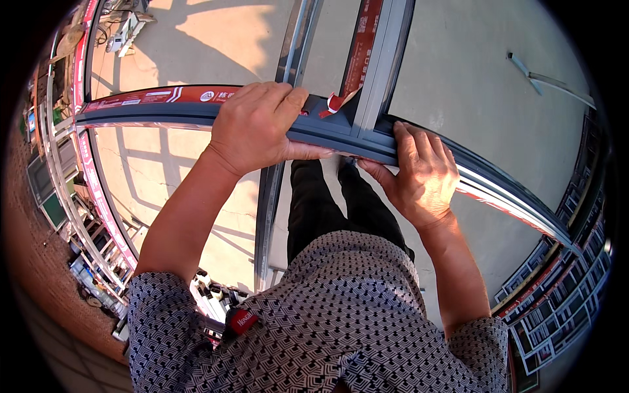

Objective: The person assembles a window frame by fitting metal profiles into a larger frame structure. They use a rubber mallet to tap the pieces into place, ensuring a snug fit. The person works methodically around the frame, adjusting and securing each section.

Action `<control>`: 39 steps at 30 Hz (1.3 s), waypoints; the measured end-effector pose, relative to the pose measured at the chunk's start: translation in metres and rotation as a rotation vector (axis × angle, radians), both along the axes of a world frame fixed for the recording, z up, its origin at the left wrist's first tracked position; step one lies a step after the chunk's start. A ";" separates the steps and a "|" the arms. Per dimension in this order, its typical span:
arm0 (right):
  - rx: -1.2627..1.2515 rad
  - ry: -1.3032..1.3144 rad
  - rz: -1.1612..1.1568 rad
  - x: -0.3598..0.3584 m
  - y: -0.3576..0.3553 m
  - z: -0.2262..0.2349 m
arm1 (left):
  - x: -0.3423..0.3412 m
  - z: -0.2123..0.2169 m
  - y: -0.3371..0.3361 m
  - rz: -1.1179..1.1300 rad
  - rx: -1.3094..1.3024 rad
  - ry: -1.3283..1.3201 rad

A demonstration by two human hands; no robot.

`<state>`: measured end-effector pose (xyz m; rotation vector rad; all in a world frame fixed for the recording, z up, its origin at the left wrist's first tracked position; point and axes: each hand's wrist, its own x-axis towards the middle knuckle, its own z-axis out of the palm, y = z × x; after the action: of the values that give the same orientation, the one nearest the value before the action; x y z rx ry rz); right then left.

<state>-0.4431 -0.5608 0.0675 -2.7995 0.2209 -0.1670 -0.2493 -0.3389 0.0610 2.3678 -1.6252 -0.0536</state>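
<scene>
A large window frame made of grey metal profiles lies across in front of my body. My left hand [252,128] is closed over its near bar [321,134], knuckles up and thumb along the near edge. To the right, my right hand [424,171] grips the same bar, fingers over the top and thumb against the near side. Between them a grey crossbar [382,62] meets this bar. Red protective film [362,49] covers part of the crossbar, and its loose end [335,103] curls up near the joint. More red film [154,97] runs along the bar at left.
A metal rail [267,223] passes beneath the frame. Many framed panels [563,314] are stacked at the lower right. A pale pipe [567,88] lies on the floor at far right. Tools and scraps [128,33] sit at the upper left, with more clutter [88,275] along the left.
</scene>
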 end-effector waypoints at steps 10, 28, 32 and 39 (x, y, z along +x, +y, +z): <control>-0.004 0.141 -0.013 -0.001 0.006 0.011 | 0.005 -0.005 0.005 -0.009 -0.050 0.066; -0.066 0.246 0.151 0.008 0.001 -0.009 | 0.010 -0.028 0.021 -0.012 -0.230 0.359; -0.082 0.307 0.147 0.007 -0.004 -0.012 | 0.105 -0.007 0.054 0.320 -0.560 0.401; -0.135 0.374 0.134 -0.017 -0.023 -0.034 | 0.418 -0.005 0.195 1.517 -0.926 0.455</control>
<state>-0.4605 -0.5837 0.0333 -2.9464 0.1102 0.3899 0.1685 -0.1437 0.0560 1.9257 0.5120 0.3362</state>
